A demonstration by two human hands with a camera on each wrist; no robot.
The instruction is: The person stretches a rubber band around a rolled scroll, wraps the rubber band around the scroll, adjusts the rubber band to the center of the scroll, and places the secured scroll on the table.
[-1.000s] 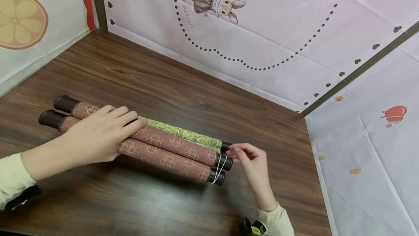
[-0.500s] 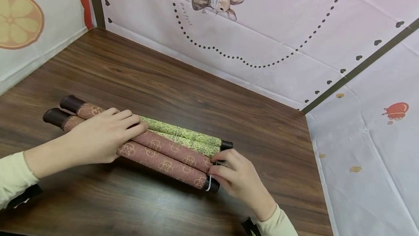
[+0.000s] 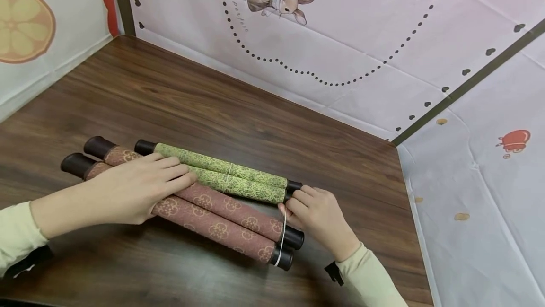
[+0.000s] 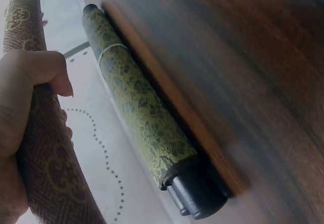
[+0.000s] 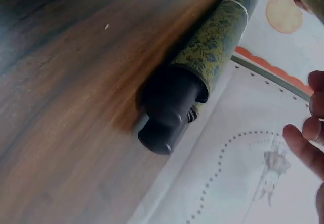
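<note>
A reddish-brown patterned scroll [image 3: 217, 229], rolled from both sides into two rods with black end knobs, lies slantwise in the head view. My left hand [image 3: 146, 186] grips it from above, left of its middle. A thin white elastic band [image 3: 283, 236] crosses its right-hand knobs and runs taut up to my right hand [image 3: 317, 212], whose fingertips pinch it. Just behind lies a yellow-green double-rolled scroll [image 3: 255, 181], tied round its middle with white string [image 3: 228, 176]. Its black knobs [image 5: 169, 95] show up close in the right wrist view; the right fingers overlap them in the head view.
Both scrolls are over a dark wood-grain table [image 3: 191, 94]. Printed cloth walls rise at the back [image 3: 362, 28], at the left [image 3: 25, 80] and at the right [image 3: 511, 203]. Black wrist straps [image 3: 334, 274] show at the sleeves.
The brown scroll's right end has swung nearer, away from the green scroll, whose far left knob now shows. My right hand went from the green scroll's end to the brown knobs, then pulled back with the band.
</note>
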